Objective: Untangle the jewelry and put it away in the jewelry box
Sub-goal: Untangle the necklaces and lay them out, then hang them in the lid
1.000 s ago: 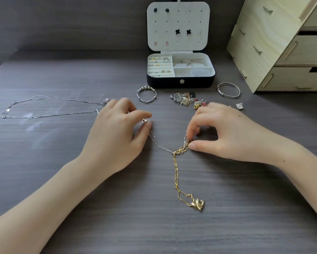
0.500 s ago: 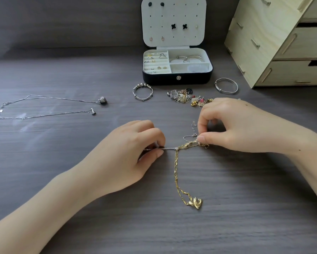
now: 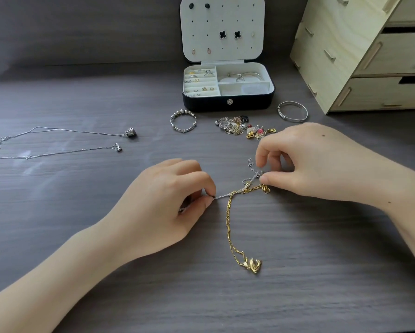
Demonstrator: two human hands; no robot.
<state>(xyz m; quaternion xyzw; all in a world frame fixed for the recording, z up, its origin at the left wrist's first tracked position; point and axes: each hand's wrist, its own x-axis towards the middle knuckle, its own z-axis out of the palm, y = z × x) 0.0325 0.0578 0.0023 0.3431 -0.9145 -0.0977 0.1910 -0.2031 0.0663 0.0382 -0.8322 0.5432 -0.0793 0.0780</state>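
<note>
Fingers of the left hand are pinching the silver chain — right hand is pinching its other end, gold necklace tangled between.

One wide-angle camera worn on the person's head looks forward and steeply down onto the dark table, close enough that both forearms run in from the bottom corners. The left hand and right hand pinch the tangled chains just under the lens, near the middle of the view. The far side of the table fills the top, where the open jewelry box faces the camera and the wooden drawer unit is cut by the right edge.
</note>
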